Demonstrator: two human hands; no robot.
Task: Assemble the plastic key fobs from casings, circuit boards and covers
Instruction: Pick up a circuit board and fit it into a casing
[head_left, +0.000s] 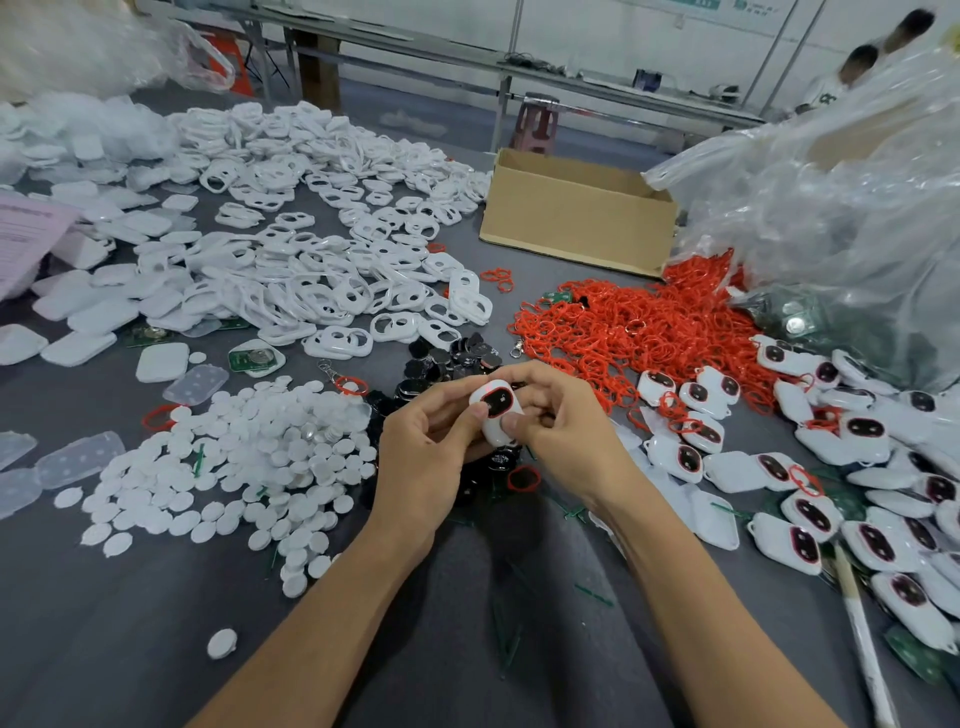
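Two hands, left hand (423, 441) and right hand (558, 418), pinching one white fob (496, 410), one box (576, 215), one red ring heap (639, 327)

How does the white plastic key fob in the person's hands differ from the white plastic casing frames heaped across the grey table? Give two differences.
The white plastic key fob has its opening filled by a dark, red-ringed button; the white plastic casing frames show empty holes. The fob is pinched between the left hand and right hand; the frames lie heaped. Both are white plastic.
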